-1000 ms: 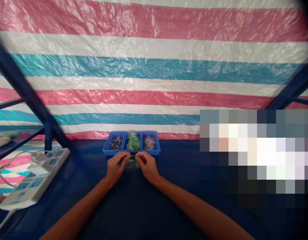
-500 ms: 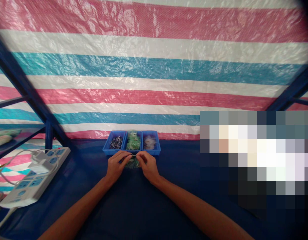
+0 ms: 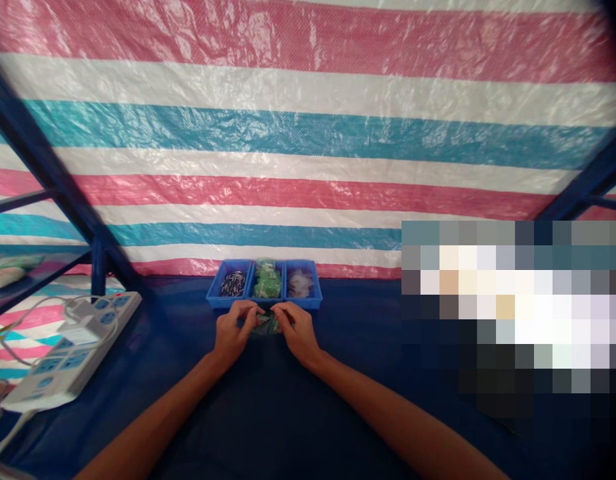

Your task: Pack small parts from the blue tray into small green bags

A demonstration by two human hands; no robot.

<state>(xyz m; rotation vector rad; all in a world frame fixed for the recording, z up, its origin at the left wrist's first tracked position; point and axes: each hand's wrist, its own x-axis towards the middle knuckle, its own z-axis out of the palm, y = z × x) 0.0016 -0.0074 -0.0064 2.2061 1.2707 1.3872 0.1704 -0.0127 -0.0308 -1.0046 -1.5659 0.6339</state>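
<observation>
Left hand (image 3: 232,333), right hand (image 3: 299,332): together, pinching green plastic packet (image 3: 267,324) | 12 o'clock: blue three-compartment tray (image 3: 264,304), all compartments stocked | Progress: contents remain, count unreadable

The person's left forearm (image 3: 153,417) and right forearm (image 3: 388,415) come up from the bottom of the view in a wide V shape, and both are bare. The left hand (image 3: 233,333) and the right hand (image 3: 299,333) are just in front of the blue divided tray (image 3: 228,303). Both wrists are a little bent, the backs of the hands look upward, and the curled fingers (image 3: 249,315) of the two hands nearly meet in the middle.
</observation>
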